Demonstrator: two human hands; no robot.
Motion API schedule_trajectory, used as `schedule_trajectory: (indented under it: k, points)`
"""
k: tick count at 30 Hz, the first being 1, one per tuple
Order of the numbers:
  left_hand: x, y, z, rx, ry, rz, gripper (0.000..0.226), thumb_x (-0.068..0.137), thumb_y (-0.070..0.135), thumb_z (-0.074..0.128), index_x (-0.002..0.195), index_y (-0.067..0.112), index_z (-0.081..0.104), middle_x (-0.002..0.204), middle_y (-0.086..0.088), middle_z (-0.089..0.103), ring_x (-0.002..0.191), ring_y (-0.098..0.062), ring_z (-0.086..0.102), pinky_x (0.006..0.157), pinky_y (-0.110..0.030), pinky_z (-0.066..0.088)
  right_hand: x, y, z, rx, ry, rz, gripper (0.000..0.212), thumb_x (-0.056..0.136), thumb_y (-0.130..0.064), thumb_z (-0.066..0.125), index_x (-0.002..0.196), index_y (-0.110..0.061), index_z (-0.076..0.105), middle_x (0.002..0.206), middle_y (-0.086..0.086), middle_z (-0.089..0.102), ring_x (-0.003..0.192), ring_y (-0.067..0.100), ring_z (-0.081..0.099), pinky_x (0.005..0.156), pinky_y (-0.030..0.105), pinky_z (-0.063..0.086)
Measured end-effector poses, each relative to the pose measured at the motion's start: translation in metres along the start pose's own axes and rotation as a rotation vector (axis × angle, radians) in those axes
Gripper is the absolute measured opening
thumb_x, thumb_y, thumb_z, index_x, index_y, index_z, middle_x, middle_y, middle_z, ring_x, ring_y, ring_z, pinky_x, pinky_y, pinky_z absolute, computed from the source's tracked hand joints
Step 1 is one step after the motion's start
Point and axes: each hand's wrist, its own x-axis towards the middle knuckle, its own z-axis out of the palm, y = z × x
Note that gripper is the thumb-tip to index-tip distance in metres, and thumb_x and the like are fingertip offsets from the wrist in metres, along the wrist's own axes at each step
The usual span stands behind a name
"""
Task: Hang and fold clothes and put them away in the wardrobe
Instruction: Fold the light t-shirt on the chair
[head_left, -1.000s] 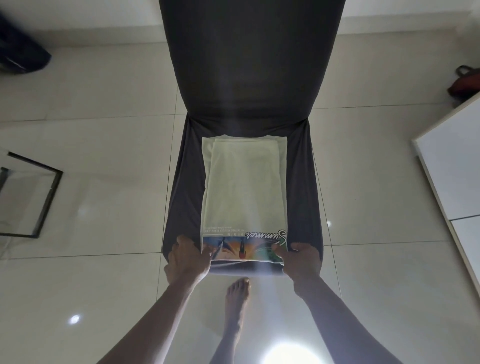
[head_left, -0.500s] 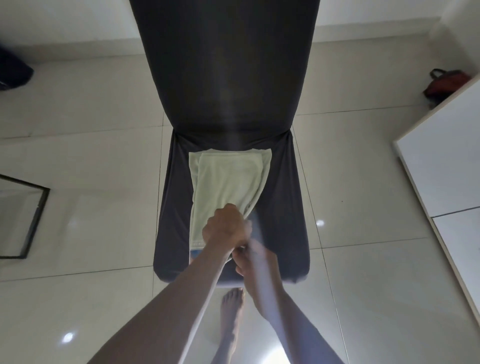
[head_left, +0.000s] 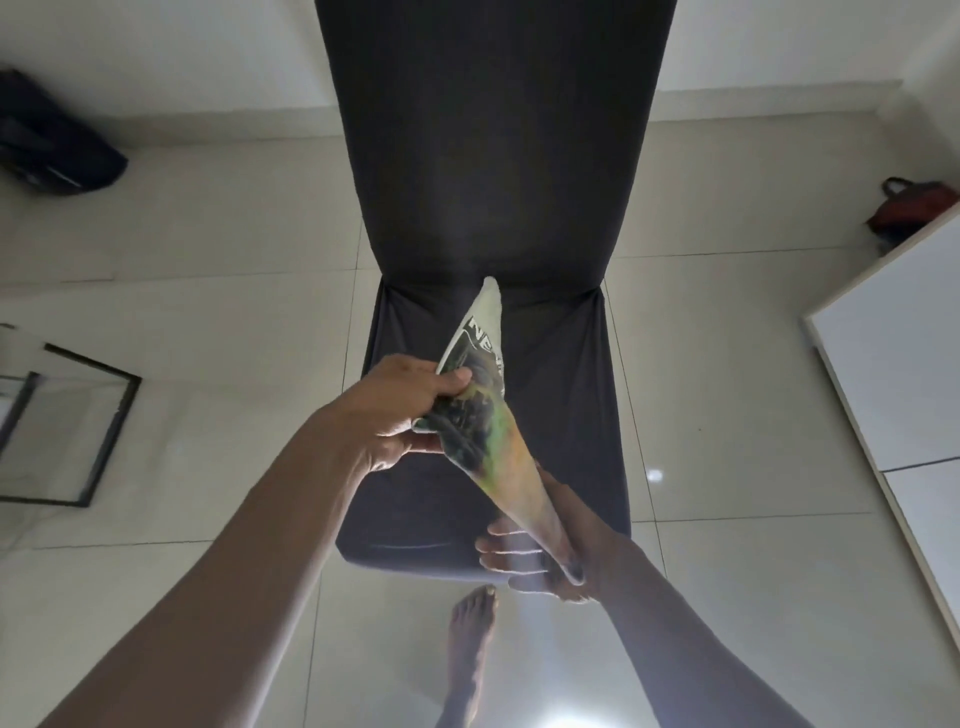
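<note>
Left hand (head_left: 405, 410) grips folded shirt (head_left: 480, 415), right hand (head_left: 540, 545) supports lower end with flat fingers. Shirt, flat on chair seat (head_left: 561, 415) a second ago, now lifted clear, edge-on. Folding judged complete; wardrobe transfer next.

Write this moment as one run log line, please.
step: lifting folded shirt off chair | left hand: grips shirt | right hand: supports it from below | wardrobe: not reached

We hold a folded printed T-shirt (head_left: 480, 410) on edge above the dark-covered chair (head_left: 498, 208) at frame centre. Our left hand (head_left: 400, 410) grips its middle. Our right hand (head_left: 550, 540) supports its lower end.
</note>
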Motion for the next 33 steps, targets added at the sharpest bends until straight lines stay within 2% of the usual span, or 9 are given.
schedule_trajectory:
  k: [3,6,9,13,22,26,29,31,33]
  points:
    - [-0.014,0.0,-0.015,-0.116,-0.01,-0.045,0.024,0.095,0.012,0.064,0.077,-0.001,0.07,0.084,-0.021,0.073,0.07,-0.026,0.073,0.065,-0.043,0.063,-0.017,0.004,0.01,0.173,0.044,-0.079,0.037,0.09,-0.046,0.065,0.09,-0.009,0.066,0.058,0.001,0.06,0.052,0.012,0.055,0.046,0.021,0.042]
    - [-0.028,0.005,-0.03,-0.217,0.063,-0.069,0.015,0.092,0.004,0.065,0.09,-0.01,0.064,0.087,-0.026,0.072,0.069,-0.028,0.074,0.058,-0.042,0.063,-0.051,-0.005,0.014,0.203,0.182,-0.2,0.026,0.08,-0.032,0.078,0.076,-0.009,0.066,0.048,0.0,0.052,0.033,0.008,0.042,0.028,0.016,0.028]
    - [-0.039,0.017,-0.042,-0.248,0.105,-0.081,0.017,0.091,0.001,0.064,0.101,-0.012,0.061,0.093,-0.029,0.071,0.067,-0.029,0.074,0.054,-0.04,0.062,-0.089,-0.03,0.021,0.219,0.218,-0.35,0.026,0.086,-0.022,0.077,0.073,-0.004,0.063,0.047,0.003,0.055,0.029,0.009,0.044,0.027,0.015,0.031]
    - [-0.042,0.042,-0.048,-0.277,0.135,-0.071,0.013,0.096,0.001,0.055,0.098,-0.007,0.065,0.079,-0.02,0.074,0.061,-0.024,0.074,0.052,-0.036,0.062,-0.119,-0.076,0.042,0.135,0.23,-0.495,0.029,0.087,-0.02,0.076,0.069,-0.004,0.06,0.046,0.003,0.051,0.025,0.008,0.039,0.026,0.015,0.032]
    - [-0.014,0.091,-0.054,-0.22,0.127,0.012,0.016,0.099,0.006,0.052,0.092,0.001,0.066,0.072,-0.013,0.073,0.056,-0.019,0.072,0.051,-0.033,0.061,-0.122,-0.15,0.058,-0.012,0.254,-0.636,0.02,0.086,-0.025,0.079,0.085,-0.008,0.067,0.052,0.001,0.057,0.033,0.008,0.046,0.031,0.014,0.036]
    - [0.016,0.052,-0.057,-0.139,0.124,-0.076,0.008,0.097,0.007,0.055,0.101,0.002,0.059,0.069,-0.013,0.073,0.06,-0.023,0.072,0.049,-0.037,0.06,-0.091,-0.142,0.036,-0.108,0.313,-0.636,0.019,0.088,-0.021,0.076,0.086,-0.008,0.063,0.053,0.003,0.058,0.03,0.009,0.046,0.033,0.014,0.033]
    - [0.051,-0.019,-0.047,-0.031,0.152,-0.172,0.009,0.096,0.007,0.056,0.095,0.005,0.065,0.072,-0.011,0.073,0.067,-0.022,0.072,0.066,-0.043,0.062,-0.04,-0.108,0.006,-0.189,0.34,-0.584,0.026,0.092,-0.016,0.072,0.073,-0.003,0.059,0.051,0.009,0.056,0.026,0.013,0.043,0.031,0.014,0.028]
    - [0.069,-0.073,-0.035,0.056,0.174,-0.26,0.011,0.095,0.007,0.058,0.096,0.004,0.068,0.084,-0.016,0.075,0.078,-0.027,0.071,0.076,-0.05,0.06,0.002,-0.075,-0.017,-0.221,0.378,-0.545,0.022,0.092,-0.016,0.071,0.076,-0.002,0.065,0.053,0.011,0.061,0.03,0.018,0.052,0.033,0.018,0.036]
    - [0.085,-0.122,-0.024,0.163,0.226,-0.309,0.011,0.094,0.005,0.058,0.092,0.0,0.068,0.089,-0.022,0.073,0.077,-0.031,0.068,0.07,-0.046,0.059,0.041,-0.041,-0.038,-0.333,0.508,-0.506,0.023,0.089,-0.029,0.076,0.083,-0.007,0.072,0.065,0.007,0.072,0.048,0.022,0.068,0.042,0.026,0.05]
